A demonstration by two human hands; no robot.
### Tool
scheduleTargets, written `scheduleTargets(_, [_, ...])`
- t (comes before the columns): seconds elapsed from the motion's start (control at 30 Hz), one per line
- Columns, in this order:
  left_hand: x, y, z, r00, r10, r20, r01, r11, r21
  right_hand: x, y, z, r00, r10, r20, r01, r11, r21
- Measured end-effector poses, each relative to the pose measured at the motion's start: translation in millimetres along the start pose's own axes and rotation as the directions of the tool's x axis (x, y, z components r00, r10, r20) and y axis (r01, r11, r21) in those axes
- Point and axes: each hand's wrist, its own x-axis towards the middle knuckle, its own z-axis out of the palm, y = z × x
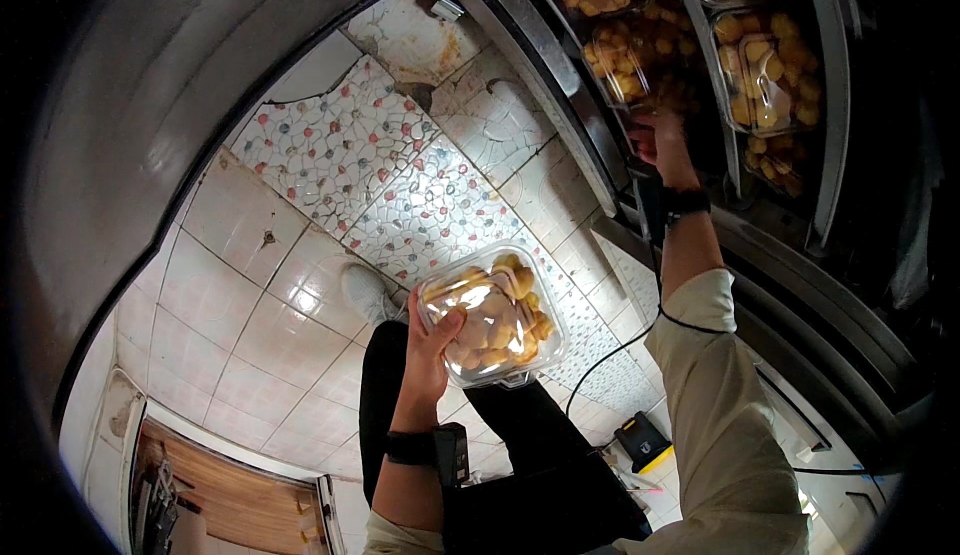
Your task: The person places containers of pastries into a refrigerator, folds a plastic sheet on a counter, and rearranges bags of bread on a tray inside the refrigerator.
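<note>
My left hand (pixel 432 347) grips a clear plastic box (pixel 492 317) full of yellow food pieces, held lid-up over my legs. My right hand (pixel 662 145) reaches up into an open fridge and touches the front of another clear box (pixel 640 60) of the same yellow pieces on a shelf. Whether its fingers close on that box is hidden in the dark. More such boxes (pixel 765 70) stand side by side on the fridge shelves above and to the right.
The fridge's steel door (pixel 150 95) stands open at the left. The fridge frame (pixel 560 85) runs diagonally above me. Tiled floor (pixel 300 295) lies below, with my white shoe (pixel 366 293) on it. A black and yellow device (pixel 643 442) rests near my right leg.
</note>
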Motion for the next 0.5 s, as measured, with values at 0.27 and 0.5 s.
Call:
scheduleTargets(0.27, [0.4, -4.2, 1.4, 1.0, 0.001, 0.025, -0.002, 1.0, 0.018, 73.3, 36.4, -56.2, 0.761, -0.642, -0.093, 0.424, 0.601, -0.678])
scheduleTargets(0.5, [2.3, -8.7, 0.9, 1.0, 0.011, 0.029, -0.013, 0.999, 0.039, 81.0, 31.2, -69.2, 0.759, -0.647, -0.073, 0.365, 0.516, -0.775])
